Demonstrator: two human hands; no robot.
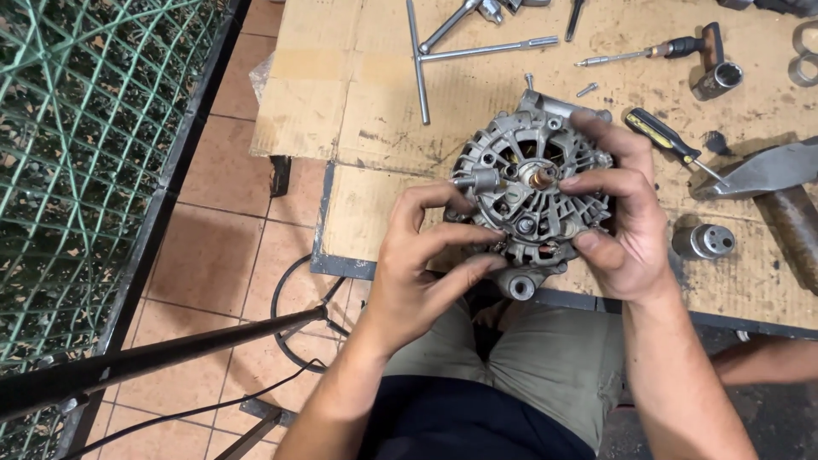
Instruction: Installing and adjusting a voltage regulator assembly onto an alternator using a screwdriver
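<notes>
A workshop floor of terracotta tiles (239, 255) is seen below, with a green wire mesh panel (77, 145) at the left and a surface (375, 111) covered in stained cardboard ahead. At the near edge of that surface, over the person's lap, a grey metal alternator (532, 192) is held up, its ribbed round housing turned toward the camera and a copper-coloured shaft end showing at its centre.

The left hand (422, 264) is closed on the lower left rim of the alternator, thumb up by a small cylindrical stud, fingers curled in under the housing beside a mounting lug. The right hand (626, 226) is wrapped around the right side, fingers spread over the top edge, one fingertip laid just beside the central shaft. Both hands are gripping the part; neither is open.

Behind the alternator, a long T-handle wrench (422, 60) is laid out on the cardboard, and two small bolts (586, 89) are lying near the housing's top. To the right, a screwdriver with a black and yellow handle (660, 135) is seen just beside the right hand, a second screwdriver with a wooden handle (673, 49) is farther back, and a socket (720, 78) stands next to it. A short metal cylinder (703, 241) sits near the right wrist. A dark bar (162, 353) and a black cable (294, 328) are crossing the floor at lower left.
</notes>
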